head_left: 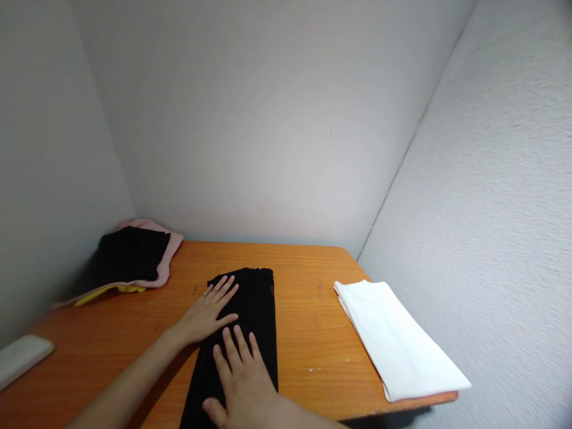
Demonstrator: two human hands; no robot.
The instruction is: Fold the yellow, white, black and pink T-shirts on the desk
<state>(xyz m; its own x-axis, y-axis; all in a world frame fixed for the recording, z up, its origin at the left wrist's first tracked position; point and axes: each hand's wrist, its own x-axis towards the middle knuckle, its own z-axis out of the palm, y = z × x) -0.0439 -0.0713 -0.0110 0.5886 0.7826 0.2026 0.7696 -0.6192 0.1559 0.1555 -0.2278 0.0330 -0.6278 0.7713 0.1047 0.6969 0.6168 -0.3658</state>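
A black garment [257, 304], folded into a long narrow strip, lies on the wooden table and runs down past the bottom of the view. My left hand [208, 313] rests flat on its far left part, fingers spread. Nearer to me, my right hand [243, 378] lies palm down on the same black cloth with its fingers apart. Neither hand grips anything. The garment's near end is out of view, and its exact kind cannot be made out.
Folded white cloth [397, 345] lies at the table's right edge, one corner overhanging. At the back left sits a pile of black [129, 256], pink [167, 256] and yellow cloth. A white object [24, 357] stands at the left. Walls enclose the orange-brown table [313, 333].
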